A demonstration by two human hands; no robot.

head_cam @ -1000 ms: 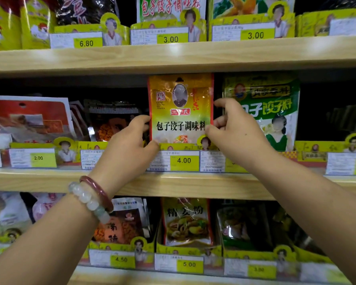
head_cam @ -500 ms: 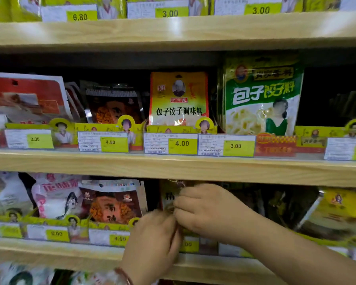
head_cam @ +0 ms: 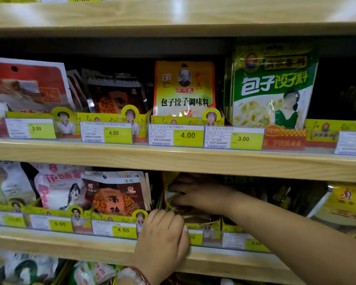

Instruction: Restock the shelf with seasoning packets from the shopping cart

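One camera is sitting on the person's head. It is looking straight ahead and a little down at wooden store shelves (head_cam: 173,161), and it is very close to them. The middle shelf is filling most of the picture. Both arms are reaching in from the bottom edge. No other view is sharing the scene.

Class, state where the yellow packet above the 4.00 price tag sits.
In the head view, the yellow packet stands mid-frame on the middle shelf, left of the green packet.
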